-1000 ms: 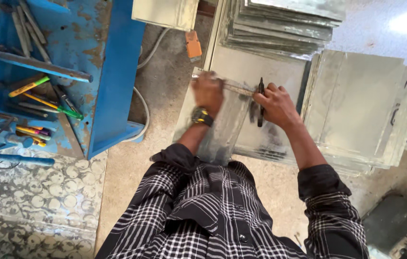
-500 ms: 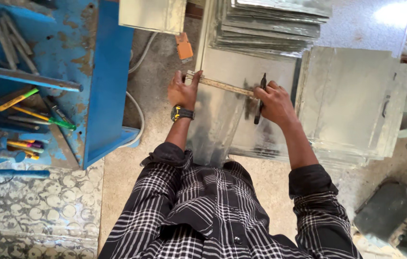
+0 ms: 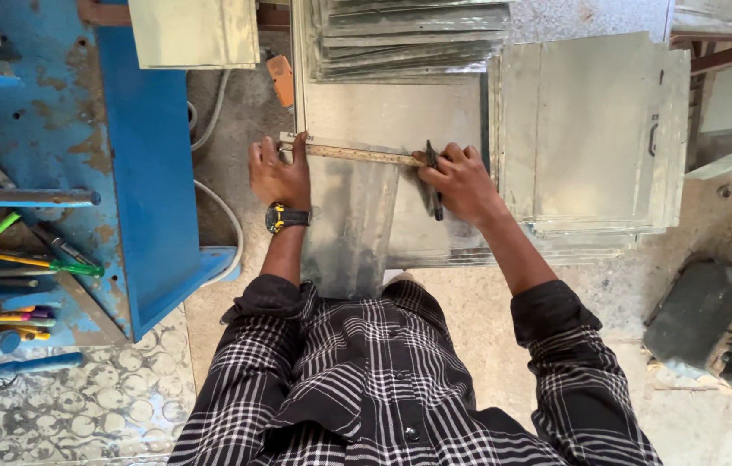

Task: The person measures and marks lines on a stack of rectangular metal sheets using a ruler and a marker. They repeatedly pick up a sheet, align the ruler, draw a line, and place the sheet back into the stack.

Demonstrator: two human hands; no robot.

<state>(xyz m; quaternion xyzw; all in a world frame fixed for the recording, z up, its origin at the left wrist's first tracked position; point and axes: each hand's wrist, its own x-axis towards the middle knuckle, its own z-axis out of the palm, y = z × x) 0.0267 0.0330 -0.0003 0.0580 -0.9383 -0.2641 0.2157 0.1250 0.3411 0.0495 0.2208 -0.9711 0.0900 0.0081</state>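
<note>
A shiny metal sheet (image 3: pixel 383 112) lies on the floor in front of me. Across it lies a narrow metal ruler (image 3: pixel 357 154). My left hand (image 3: pixel 280 177), with a black and yellow watch on the wrist, presses the ruler's left end near the sheet's left edge. My right hand (image 3: pixel 461 181) rests on the ruler's right end and holds a dark pen-like marker (image 3: pixel 433 177) against the sheet, tip by the ruler.
A stack of metal sheets (image 3: pixel 409 39) lies beyond the ruler, another stack (image 3: pixel 595 129) to the right. A blue metal stand (image 3: pixel 150 173) with screwdrivers and hand tools (image 3: pixel 21 259) is at left. An orange tool (image 3: pixel 281 79) and a white cable (image 3: pixel 219 216) lie nearby. Dark block (image 3: pixel 711 328) at right.
The ruler and both hands have shifted up the sheet, away from me. My left hand slid to the sheet's left edge.
</note>
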